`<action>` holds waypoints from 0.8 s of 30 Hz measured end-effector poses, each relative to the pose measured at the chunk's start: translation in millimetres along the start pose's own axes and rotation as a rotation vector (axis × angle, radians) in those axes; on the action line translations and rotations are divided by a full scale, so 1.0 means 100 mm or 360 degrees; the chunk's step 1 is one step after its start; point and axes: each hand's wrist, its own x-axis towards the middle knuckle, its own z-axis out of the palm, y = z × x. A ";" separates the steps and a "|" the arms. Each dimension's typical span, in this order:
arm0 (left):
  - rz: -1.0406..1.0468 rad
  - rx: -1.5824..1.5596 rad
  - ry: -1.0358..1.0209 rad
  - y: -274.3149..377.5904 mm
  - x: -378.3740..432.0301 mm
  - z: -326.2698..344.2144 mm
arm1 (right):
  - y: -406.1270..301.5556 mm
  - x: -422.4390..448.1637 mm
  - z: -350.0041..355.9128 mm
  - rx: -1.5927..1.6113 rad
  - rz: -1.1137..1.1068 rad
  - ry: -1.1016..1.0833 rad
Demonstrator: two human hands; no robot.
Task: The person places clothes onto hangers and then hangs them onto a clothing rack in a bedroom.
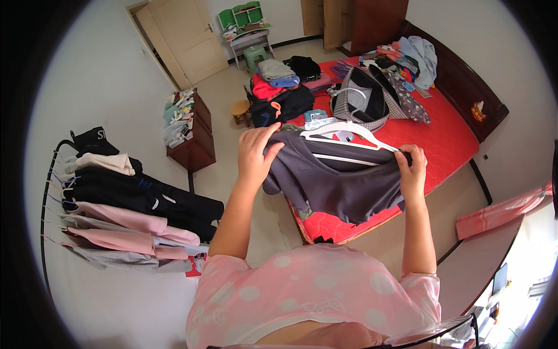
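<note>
A dark grey top (344, 187) hangs in the air before me, above the near end of the bed. Inside its neckline sits a white plastic hanger (348, 131), its shoulders and lower bar showing through the opening. My left hand (258, 152) pinches the garment at its left shoulder, thumb and fingers on the cloth. At the opposite shoulder, my right hand (412, 168) grips the cloth together with the hanger's right end. The left end of the hanger lies near the neckline's edge. The hanger's hook is hard to make out.
Behind the top, the red-covered bed (453, 126) carries folded clothes (279, 72), an open checked storage bag (362, 100) and a heap of clothing (405, 61). A garment rack (43, 205) with hung clothes stands left. Beyond are a wooden cabinet (192, 148) and a small stool (240, 109).
</note>
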 end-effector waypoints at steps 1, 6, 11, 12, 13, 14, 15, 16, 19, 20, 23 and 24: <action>-0.0043 -0.0016 -0.0042 -0.01 -0.03 0.02 | -0.03 0.00 0.00 -0.0019 -0.0019 0.0000; -0.0198 -0.0087 0.0048 -0.04 -0.13 0.16 | 0.00 0.02 -0.05 0.0284 0.0099 -0.0248; -0.0300 -0.0005 0.0160 -0.18 -0.21 0.09 | 0.14 0.01 -0.16 0.0236 0.0208 -0.0471; -0.0301 0.0016 0.0167 -0.22 -0.22 0.07 | 0.21 -0.01 -0.18 0.0285 0.0426 -0.0573; -0.0271 0.0058 0.0161 -0.24 -0.21 0.06 | 0.31 -0.04 -0.19 0.0337 0.0647 -0.0674; -0.0243 0.0100 0.0156 -0.26 -0.19 0.05 | 0.48 -0.08 -0.16 0.0276 0.0493 -0.0576; -0.0218 0.0150 0.0149 -0.28 -0.20 0.03 | 0.52 -0.07 -0.19 0.0268 0.0454 -0.0499; -0.0202 0.0178 0.0080 -0.31 -0.21 0.01 | 0.56 -0.06 -0.20 0.0259 0.0414 -0.0423; -0.0122 0.0232 0.0021 -0.31 -0.22 -0.03 | 0.49 0.01 -0.18 0.0268 0.0400 -0.0238; -0.0144 0.0205 0.0039 -0.31 -0.23 -0.03 | 0.50 0.03 -0.17 0.0282 0.0400 -0.0232; -0.0224 0.0098 0.0120 -0.33 -0.25 0.02 | 0.51 0.12 -0.18 0.0177 0.0275 -0.0280; -0.0261 0.0049 0.0151 -0.33 -0.25 0.04 | 0.44 0.14 -0.19 0.0105 0.0097 -0.0225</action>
